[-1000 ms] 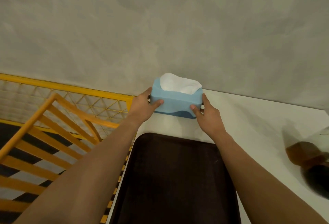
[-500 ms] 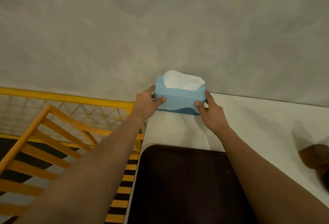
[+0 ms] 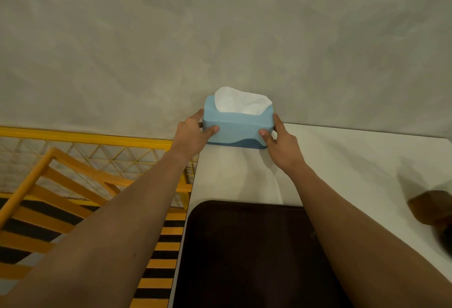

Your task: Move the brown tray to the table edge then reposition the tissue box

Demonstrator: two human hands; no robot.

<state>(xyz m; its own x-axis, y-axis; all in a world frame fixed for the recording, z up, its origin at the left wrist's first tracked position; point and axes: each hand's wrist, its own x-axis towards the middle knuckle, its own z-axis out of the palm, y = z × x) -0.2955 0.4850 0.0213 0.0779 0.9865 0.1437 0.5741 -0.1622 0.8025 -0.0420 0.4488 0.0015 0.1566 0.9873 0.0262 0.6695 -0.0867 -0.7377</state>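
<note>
A light blue tissue box (image 3: pixel 238 129) with white tissue sticking out of its top sits at the far left corner of the white table (image 3: pixel 342 168), against the grey wall. My left hand (image 3: pixel 190 134) grips its left end and my right hand (image 3: pixel 281 145) grips its right end. The dark brown tray (image 3: pixel 249 254) lies flat near me along the table's left edge, between my forearms.
Left of the table a yellow metal railing (image 3: pixel 73 170) and mesh fence stand over a black-and-yellow striped floor. A blurred brown object (image 3: pixel 433 209) sits at the table's right side. The grey wall (image 3: pixel 220 38) closes off the back.
Both hands have pushed the tissue box away from the tray, back toward the wall and the table's far left corner. The gap between box and tray has widened.
</note>
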